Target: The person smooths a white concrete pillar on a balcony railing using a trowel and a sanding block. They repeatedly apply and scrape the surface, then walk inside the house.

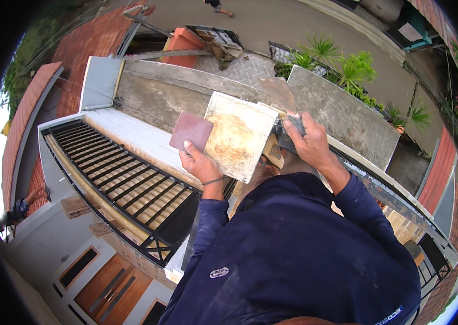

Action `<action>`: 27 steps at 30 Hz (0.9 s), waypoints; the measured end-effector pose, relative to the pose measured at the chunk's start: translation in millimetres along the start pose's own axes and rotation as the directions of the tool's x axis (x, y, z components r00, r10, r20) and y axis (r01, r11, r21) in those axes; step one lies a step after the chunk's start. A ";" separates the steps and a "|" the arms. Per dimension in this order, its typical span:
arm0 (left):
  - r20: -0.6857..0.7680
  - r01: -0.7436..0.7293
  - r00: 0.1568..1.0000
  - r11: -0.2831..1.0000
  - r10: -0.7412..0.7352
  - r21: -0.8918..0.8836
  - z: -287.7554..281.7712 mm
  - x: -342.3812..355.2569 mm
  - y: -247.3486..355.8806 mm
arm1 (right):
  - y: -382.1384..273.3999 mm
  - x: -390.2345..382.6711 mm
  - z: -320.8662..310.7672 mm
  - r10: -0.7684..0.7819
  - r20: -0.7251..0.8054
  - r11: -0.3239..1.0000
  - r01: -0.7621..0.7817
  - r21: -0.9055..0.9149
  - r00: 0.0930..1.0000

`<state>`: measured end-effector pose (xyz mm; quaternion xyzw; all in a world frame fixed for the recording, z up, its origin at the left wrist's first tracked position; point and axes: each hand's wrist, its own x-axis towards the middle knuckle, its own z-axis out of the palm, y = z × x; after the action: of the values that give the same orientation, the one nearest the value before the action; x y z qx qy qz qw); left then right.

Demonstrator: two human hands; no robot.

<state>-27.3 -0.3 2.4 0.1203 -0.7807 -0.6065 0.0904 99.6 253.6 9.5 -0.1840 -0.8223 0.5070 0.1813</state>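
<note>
My left hand (203, 167) is closed on a square reddish-brown sheet that looks like sandpaper (191, 131), with the thumb on its face. The sheet overlaps the left edge of a white, square, flat-topped block (240, 132), whose face is stained yellow-brown. At the block's right edge, my right hand (309, 142) is closed around a dark grey flat piece (286, 138), its kind partly hidden by my fingers. My legs show below the block, partly covered by my dark blue shirt.
A black barred railing (115, 173) runs to the left. Concrete ledges (342, 116) lie beyond and right, bordered by green plants (353, 70). Far below left are wooden doors (112, 287). One person (218, 6) is on the road, another (23, 208) at far left.
</note>
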 end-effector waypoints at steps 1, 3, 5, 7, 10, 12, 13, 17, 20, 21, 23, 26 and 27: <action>-0.009 0.001 1.000 1.000 -0.001 -0.006 0.5 0.3 -0.9 | -0.2 -0.2 -0.5 0.030 0.020 1.000 -0.030 -0.005 0.999; 0.001 -0.031 1.000 0.999 0.031 -0.045 0.9 1.3 -3.4 | -0.2 -0.1 -0.5 0.033 0.024 0.999 -0.033 -0.008 0.999; -0.017 -0.006 1.000 1.000 0.005 -0.015 -0.1 2.9 -6.3 | -0.2 0.4 0.3 0.008 0.003 1.000 -0.008 0.007 1.000; -0.016 -0.007 1.000 1.000 0.007 -0.014 -0.9 4.1 -9.2 | -0.5 1.0 1.3 -0.041 -0.033 0.998 0.042 0.043 0.999; -0.018 -0.014 1.000 0.999 0.013 -0.037 -1.4 4.8 -12.4 | -1.9 1.4 1.7 -0.029 -0.040 0.999 0.031 0.029 0.999; -0.008 -0.017 1.000 0.998 0.017 -0.058 -1.6 4.8 -13.1 | -3.3 1.6 1.2 -0.005 -0.017 1.000 0.006 0.014 1.000; -0.016 -0.010 1.000 0.999 0.009 -0.037 -1.7 4.8 -13.1 | -4.2 1.7 0.7 0.009 -0.015 1.000 -0.009 0.015 1.000; -0.010 -0.021 1.000 1.000 0.021 0.009 -2.3 4.9 -12.2 | -8.1 2.6 -1.3 0.021 -0.007 0.999 -0.021 0.032 1.000; -0.011 -0.028 1.000 0.999 0.028 -0.028 -1.5 4.9 -12.5 | -10.4 3.6 -2.6 0.020 0.002 0.999 -0.020 0.029 1.000; -0.006 -0.041 0.999 0.998 0.041 -0.055 -1.1 5.0 -13.0 | -10.9 3.8 -2.9 0.029 0.010 0.999 -0.029 0.028 1.000; -0.018 -0.045 0.999 0.997 0.044 -0.056 -0.8 5.2 -13.7 | -11.6 4.0 -3.4 0.039 0.019 0.999 -0.039 0.022 0.999; -0.009 -0.050 0.999 0.999 0.049 -0.014 -2.1 5.4 -13.9 | -11.5 3.8 -3.5 0.039 0.018 0.999 -0.039 0.015 0.999; -0.020 -0.028 0.999 0.999 0.028 0.023 -2.5 5.2 -13.6 | -11.3 3.7 -3.2 0.036 0.014 0.999 -0.036 0.018 0.999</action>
<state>-30.5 -7.4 -10.2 0.1165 -0.7882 -0.5950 0.1054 96.6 253.2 21.4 -0.1937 -0.8154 0.5189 0.1683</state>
